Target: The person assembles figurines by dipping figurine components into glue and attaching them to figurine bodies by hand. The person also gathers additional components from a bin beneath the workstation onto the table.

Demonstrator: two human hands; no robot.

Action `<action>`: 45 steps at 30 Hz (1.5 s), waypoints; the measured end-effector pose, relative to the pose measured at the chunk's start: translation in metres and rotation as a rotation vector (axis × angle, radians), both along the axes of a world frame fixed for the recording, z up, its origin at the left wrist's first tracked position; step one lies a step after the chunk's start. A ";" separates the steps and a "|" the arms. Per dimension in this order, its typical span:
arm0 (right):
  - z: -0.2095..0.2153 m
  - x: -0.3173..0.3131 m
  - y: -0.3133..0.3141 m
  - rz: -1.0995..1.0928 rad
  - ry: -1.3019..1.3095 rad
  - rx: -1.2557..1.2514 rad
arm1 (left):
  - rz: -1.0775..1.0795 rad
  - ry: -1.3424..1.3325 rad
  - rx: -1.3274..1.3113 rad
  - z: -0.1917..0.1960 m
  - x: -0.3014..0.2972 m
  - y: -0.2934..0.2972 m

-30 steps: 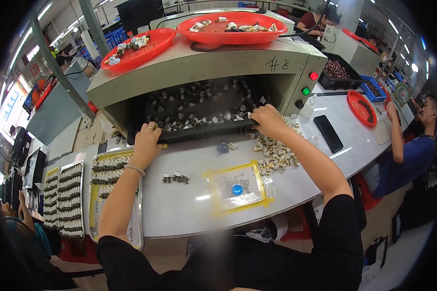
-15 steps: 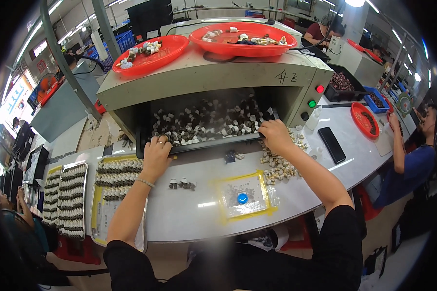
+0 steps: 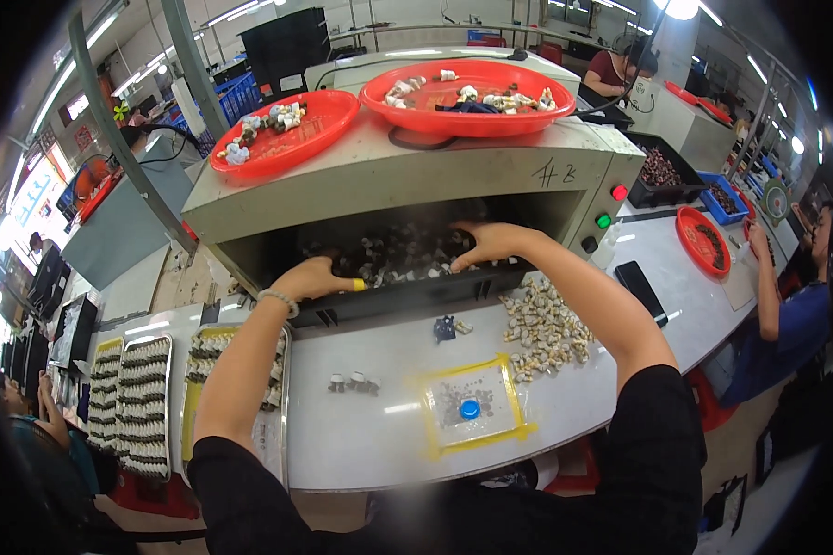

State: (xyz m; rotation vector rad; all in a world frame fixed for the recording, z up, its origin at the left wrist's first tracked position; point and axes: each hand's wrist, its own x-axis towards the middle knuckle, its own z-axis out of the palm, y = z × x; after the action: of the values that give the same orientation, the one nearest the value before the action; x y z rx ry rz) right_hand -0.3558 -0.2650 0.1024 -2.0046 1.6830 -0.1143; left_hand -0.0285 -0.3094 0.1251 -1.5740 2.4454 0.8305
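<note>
Grey metal machine (image 3: 379, 185) on the white table (image 3: 361, 444) now has both hands deeper in its dark opening than half a second ago, so sorting of the small parts (image 3: 389, 254) on the belt goes on. Left hand (image 3: 313, 277) lies curled over parts at the opening's edge; right hand (image 3: 491, 242) is spread flat on them; whether either holds one cannot be told. Beside lie a loose pile (image 3: 541, 326), trays of rows (image 3: 143, 407), red basins (image 3: 467, 88) above, coworkers around
</note>
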 end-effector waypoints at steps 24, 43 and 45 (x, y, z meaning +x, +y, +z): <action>-0.025 0.042 -0.073 -0.243 -0.465 0.469 | -0.164 0.061 0.223 -0.021 -0.070 -0.031; -0.077 0.083 -0.098 -0.436 -1.078 0.556 | -0.165 0.279 0.102 -0.070 -0.055 -0.052; -0.084 0.072 -0.102 -0.456 -1.140 0.591 | -0.082 0.355 0.091 -0.077 -0.069 -0.056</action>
State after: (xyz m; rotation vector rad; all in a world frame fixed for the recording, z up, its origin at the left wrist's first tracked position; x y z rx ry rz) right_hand -0.2839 -0.3671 0.0182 -0.7755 1.1351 -0.6786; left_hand -0.0979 -0.3655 0.0477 -1.3844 2.6358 1.2827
